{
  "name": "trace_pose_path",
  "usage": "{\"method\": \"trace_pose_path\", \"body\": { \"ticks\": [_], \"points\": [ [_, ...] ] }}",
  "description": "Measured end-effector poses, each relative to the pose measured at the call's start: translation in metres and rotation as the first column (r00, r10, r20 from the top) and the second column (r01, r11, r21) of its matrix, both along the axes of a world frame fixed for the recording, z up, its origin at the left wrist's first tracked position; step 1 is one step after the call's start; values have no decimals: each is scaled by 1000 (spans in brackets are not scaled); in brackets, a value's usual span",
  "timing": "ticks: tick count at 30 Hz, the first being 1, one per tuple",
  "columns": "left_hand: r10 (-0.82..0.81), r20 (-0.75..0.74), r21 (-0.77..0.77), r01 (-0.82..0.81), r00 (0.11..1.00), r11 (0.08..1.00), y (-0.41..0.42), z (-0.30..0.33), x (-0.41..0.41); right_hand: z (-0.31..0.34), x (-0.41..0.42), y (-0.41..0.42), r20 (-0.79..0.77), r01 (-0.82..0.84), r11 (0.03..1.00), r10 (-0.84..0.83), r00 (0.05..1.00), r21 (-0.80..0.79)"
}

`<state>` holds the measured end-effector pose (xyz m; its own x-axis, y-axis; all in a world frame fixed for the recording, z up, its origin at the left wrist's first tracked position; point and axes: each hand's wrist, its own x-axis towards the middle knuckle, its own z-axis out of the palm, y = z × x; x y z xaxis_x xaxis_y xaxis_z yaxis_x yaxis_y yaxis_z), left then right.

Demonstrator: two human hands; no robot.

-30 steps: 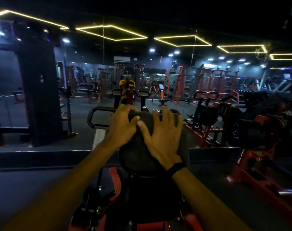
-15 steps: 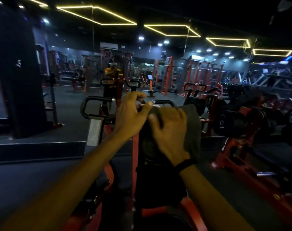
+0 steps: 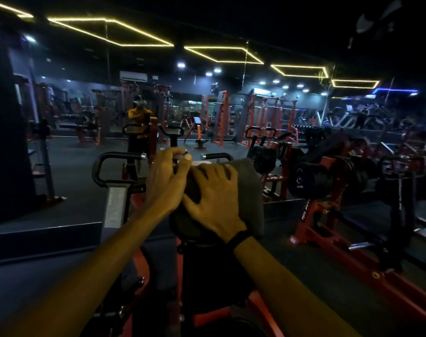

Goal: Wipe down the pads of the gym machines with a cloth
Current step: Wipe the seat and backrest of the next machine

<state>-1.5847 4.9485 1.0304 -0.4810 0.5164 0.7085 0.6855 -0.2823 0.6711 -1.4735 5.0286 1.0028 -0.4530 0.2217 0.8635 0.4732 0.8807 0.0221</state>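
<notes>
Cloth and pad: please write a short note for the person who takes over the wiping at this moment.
Left hand: grips the top left of the pad, fingers curled over its upper edge.
Right hand: fingers spread, presses the grey cloth onto the pad.
The cloth drapes over the pad's top and right side.
Done: cannot tell how much of this pad is wiped.
Left: finish this pad, then wipe the other machines' pads.

A soft, matt grey cloth (image 3: 249, 190) drapes the dark matt pad (image 3: 182, 222), beside glossy black metal handles (image 3: 114, 158) and red-painted metal frame (image 3: 311, 234).
</notes>
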Motion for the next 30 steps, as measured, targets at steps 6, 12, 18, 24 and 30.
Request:
{"method": "trace_pose_path", "body": {
  "ticks": [6,12,18,24,30],
  "points": [
    [-13,-127,26,16,992,1000,5,4,10,-11,47,56,-348,-112,973,36,937,-201],
    [22,-189,-37,-30,982,999,15,-4,6,-14,29,44,-534,-137,873,-156,831,-468],
    [-89,-433,-244,-22,897,970,32,-4,21,-110,36,7,-579,-163,723,-375,724,-671],
    [70,-635,-174,-230,769,957,36,-31,33,-166,51,-7,-527,-216,551,-501,687,-806],
    [45,-547,-121,-132,836,984,34,-27,36,-49,35,33,-666,-382,633,-295,686,-674]
  ]
}}
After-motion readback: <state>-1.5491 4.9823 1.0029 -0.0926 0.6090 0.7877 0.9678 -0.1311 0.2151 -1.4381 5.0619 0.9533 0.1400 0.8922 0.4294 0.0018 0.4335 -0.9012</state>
